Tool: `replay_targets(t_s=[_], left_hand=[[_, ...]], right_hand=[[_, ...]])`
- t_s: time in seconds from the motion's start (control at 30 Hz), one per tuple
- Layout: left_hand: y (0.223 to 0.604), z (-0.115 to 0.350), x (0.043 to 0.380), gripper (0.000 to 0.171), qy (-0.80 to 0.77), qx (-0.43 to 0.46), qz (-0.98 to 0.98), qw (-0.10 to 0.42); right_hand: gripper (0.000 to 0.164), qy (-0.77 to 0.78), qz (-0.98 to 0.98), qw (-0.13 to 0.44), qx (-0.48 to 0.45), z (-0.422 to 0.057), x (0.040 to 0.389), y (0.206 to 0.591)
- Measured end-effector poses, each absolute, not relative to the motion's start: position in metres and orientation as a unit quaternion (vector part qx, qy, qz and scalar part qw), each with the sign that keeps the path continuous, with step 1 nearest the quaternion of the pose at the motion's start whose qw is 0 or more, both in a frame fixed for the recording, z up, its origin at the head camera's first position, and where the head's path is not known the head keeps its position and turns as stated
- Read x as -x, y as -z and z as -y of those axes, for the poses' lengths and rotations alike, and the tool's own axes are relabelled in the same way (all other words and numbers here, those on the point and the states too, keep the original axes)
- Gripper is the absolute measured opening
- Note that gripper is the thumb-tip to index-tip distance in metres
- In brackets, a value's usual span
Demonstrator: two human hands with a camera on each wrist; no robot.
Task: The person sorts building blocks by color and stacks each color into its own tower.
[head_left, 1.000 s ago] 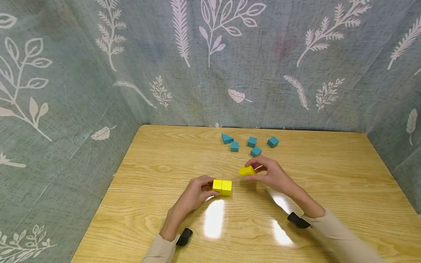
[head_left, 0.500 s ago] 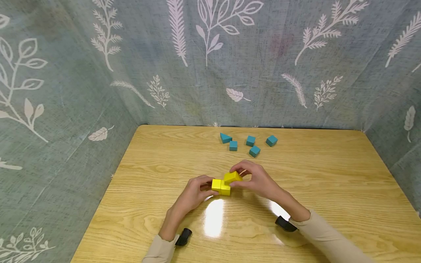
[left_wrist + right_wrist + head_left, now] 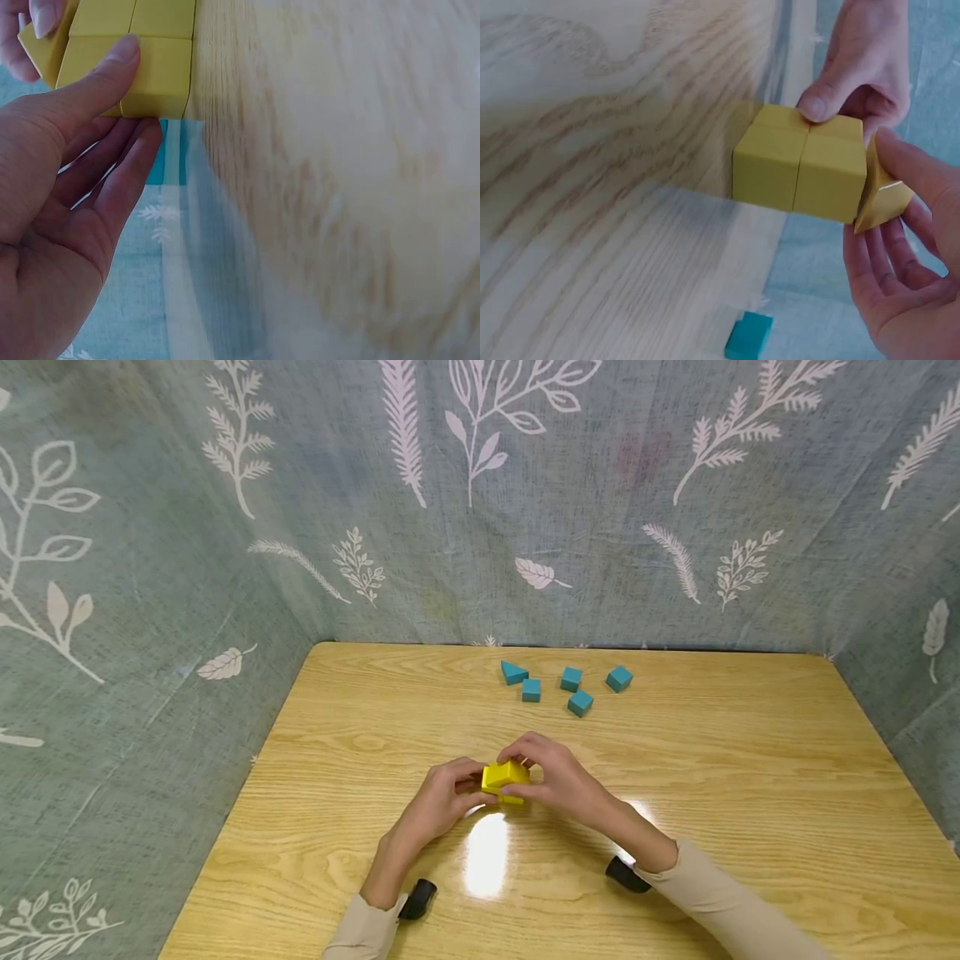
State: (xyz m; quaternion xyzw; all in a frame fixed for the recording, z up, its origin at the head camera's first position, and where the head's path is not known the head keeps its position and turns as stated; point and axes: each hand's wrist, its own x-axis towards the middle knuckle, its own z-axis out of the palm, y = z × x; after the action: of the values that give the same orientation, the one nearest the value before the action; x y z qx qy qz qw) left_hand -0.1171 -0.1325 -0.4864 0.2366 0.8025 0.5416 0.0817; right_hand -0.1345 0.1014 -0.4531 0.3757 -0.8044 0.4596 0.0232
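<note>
A stack of yellow cubes (image 3: 829,176), two wide and two high in the right wrist view, stands at the middle of the wooden table. My left hand (image 3: 441,795) grips its left side, thumb on the near face and fingers behind, as the left wrist view shows. Pinched between thumb and fingers of my right hand (image 3: 558,782) is a yellow triangular block (image 3: 505,774). It sits right at the top of the stack, slightly tilted, and hides part of the cubes from the head view.
Farther back on the table (image 3: 360,710) lie a teal triangular block (image 3: 513,672) and several teal cubes (image 3: 580,702). Patterned cloth (image 3: 435,568) hangs behind the table's back edge and on both sides. Black devices (image 3: 417,899) are worn at the wrists.
My right hand has moved left and slightly toward me, bringing the yellow triangular block from beside the stack to its top. My left hand has stayed on the cubes.
</note>
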Motion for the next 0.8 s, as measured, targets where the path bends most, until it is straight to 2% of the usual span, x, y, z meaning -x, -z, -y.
replay_targets(t_s=[0.57, 0.8], left_hand=[[0.4855, 0.1319, 0.1174, 0.033, -0.531, -0.262, -0.802, 0.075], [0.4785, 0.1331, 0.1162, 0.06, -0.485, -0.266, -0.83, 0.07]], right_hand=[[0.038, -0.436, 0.811, 0.043, -0.389, -0.0949, 0.131, 0.4547], [0.045, -0.44, 0.81, 0.032, -0.387, -0.0983, 0.1318, 0.4519]])
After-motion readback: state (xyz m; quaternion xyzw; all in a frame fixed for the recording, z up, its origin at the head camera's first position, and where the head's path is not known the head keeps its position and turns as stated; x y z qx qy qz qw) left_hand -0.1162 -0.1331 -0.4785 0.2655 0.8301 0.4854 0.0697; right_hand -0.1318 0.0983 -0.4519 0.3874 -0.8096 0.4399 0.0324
